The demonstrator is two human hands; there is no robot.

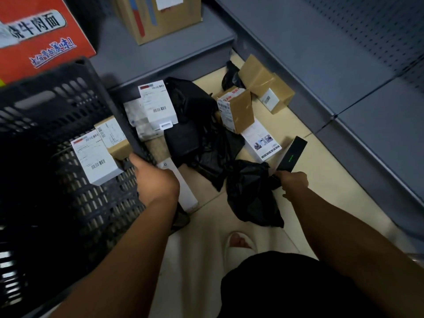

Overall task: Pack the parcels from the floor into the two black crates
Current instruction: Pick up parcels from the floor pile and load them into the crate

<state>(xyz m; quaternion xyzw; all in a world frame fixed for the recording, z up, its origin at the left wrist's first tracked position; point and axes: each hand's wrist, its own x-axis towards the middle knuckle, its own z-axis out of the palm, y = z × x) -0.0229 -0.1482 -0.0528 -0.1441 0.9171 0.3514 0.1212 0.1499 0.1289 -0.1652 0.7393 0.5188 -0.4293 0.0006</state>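
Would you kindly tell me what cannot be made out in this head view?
- Left hand fingertips: hidden behind the black crate rim.
- White parcel label print: too small, blurred.
- Crate's left part: dark, cut by frame edge.
- Whether the right hand grips the black bag besides the scanner: hidden by the hand.

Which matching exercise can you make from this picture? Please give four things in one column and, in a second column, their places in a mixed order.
Things
1. left hand
2. slim black device
3. large cardboard box
4. brown box with red print

Places
A. on the grey shelf
B. on the floor
C. in the right hand
D. on the rim of the black crate

Right pairs: 1-D, 2-C, 3-A, 4-B.
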